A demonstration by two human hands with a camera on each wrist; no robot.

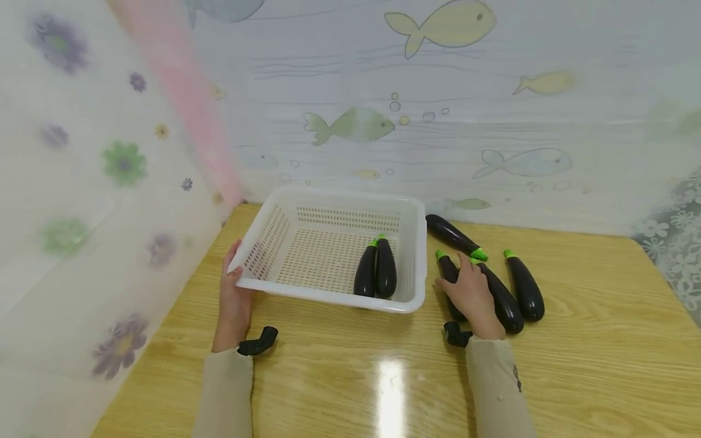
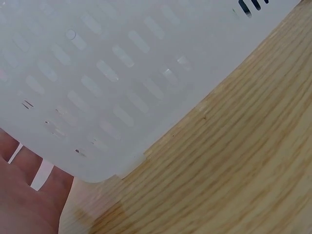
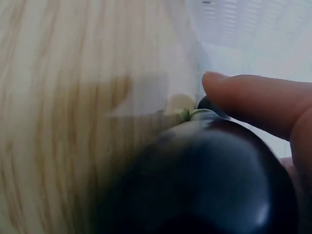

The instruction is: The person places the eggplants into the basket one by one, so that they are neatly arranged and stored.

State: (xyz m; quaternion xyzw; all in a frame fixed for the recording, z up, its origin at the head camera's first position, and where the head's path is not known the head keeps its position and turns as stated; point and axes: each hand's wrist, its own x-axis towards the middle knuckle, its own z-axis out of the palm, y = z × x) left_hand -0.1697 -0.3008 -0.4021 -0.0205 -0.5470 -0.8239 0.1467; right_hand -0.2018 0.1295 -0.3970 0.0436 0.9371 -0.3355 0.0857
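My left hand (image 1: pixel 237 298) holds the near left corner of a white plastic basket (image 1: pixel 328 296), thumb on its rim and fingers along its outer side. In the left wrist view, parts of the fingers (image 2: pixel 29 170) show beside the slotted wall. Two dark eggplants (image 1: pixel 365 271) with green stems lie side by side in the basket's right part. To the right of it, my right hand (image 1: pixel 473 295) is over an eggplant (image 1: pixel 448 271), thumb stretched out across it. Seen from the right wrist, the thumb (image 3: pixel 258 97) extends straight above the glossy eggplant (image 3: pixel 219 180).
Close right of the hand lies another eggplant (image 1: pixel 506 310), with one more (image 1: pixel 526 289) beyond it. A further eggplant (image 1: pixel 451 234) lies behind, beside the basket's right wall. The wooden table (image 1: pixel 328 377) meets a fish-patterned curtain (image 1: pixel 350 79) at the back and a flowered one (image 1: pixel 82 201) at left.
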